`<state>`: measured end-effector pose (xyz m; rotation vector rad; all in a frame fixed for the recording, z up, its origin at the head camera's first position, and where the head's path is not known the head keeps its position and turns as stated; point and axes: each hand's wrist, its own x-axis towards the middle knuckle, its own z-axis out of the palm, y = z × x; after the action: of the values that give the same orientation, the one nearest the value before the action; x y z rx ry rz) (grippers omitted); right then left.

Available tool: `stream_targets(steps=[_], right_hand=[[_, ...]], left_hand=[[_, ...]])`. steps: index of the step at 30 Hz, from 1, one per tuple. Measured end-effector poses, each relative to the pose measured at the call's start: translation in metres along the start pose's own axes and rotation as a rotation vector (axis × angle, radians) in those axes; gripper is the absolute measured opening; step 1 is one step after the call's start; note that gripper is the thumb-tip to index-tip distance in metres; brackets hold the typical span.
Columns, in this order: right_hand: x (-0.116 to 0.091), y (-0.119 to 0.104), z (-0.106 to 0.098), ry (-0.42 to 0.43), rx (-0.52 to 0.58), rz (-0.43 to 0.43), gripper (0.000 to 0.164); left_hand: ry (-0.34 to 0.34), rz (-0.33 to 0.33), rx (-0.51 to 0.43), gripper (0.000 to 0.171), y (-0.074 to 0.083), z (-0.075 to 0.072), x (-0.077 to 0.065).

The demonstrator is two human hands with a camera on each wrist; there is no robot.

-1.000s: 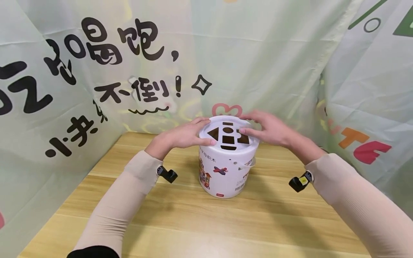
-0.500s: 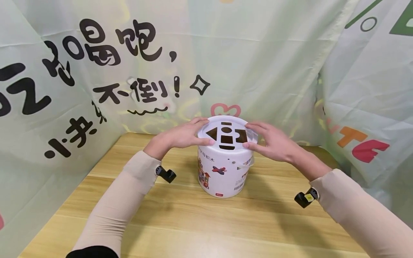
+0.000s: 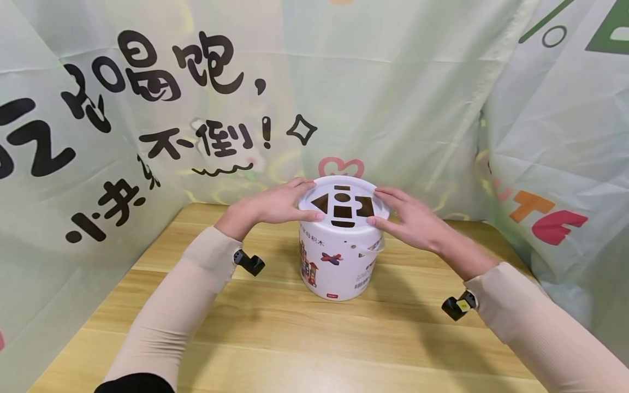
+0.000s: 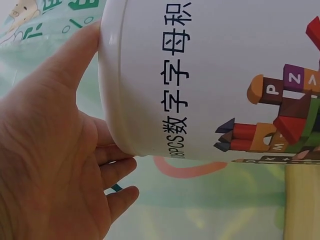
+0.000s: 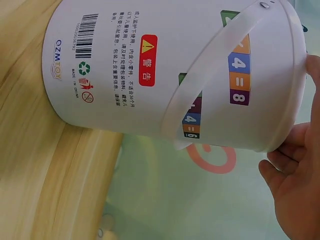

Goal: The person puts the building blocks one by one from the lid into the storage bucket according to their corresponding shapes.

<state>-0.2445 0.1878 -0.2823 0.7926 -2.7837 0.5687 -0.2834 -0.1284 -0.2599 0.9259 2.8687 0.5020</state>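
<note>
A white toy-block bucket (image 3: pixel 339 275) stands upright on the table, printed with coloured blocks and black characters. On top sits its round white lid (image 3: pixel 362 187), cut with dark holes, among them a triangle and a circle. My left hand (image 3: pixel 275 204) grips the lid's left edge, thumb at the front and fingers round the back. At the right edge, my right hand (image 3: pixel 415 224) holds the rim the same way. The white carry handle (image 5: pixel 207 61) hangs down the bucket's side in the right wrist view. The far side of the bucket is hidden.
The wood-grain table (image 3: pixel 304 344) reaches toward the front. Behind it hangs a pale green curtain (image 3: pixel 393 82) printed with large black characters, and another printed cloth closes off the right side. Black wrist cameras sit on both sleeves.
My right hand has drawn back from over the lid; its thumb has moved from near the holes to the front right rim. The left hand keeps its place, and the bucket stays put.
</note>
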Motion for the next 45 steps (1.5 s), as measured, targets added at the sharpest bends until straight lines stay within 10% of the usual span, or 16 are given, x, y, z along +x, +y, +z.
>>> stream_targets(steps=[23,45], right_hand=[[-0.001,0.001,0.002,-0.033,-0.060,0.015,0.080],[-0.002,0.000,0.003,-0.015,-0.009,0.009,0.078]], left_hand=[[0.102,0.115,0.038,0.077,-0.042,0.003,-0.043],[0.136,-0.062,0.090,0.057,-0.146,0.031,-0.099]])
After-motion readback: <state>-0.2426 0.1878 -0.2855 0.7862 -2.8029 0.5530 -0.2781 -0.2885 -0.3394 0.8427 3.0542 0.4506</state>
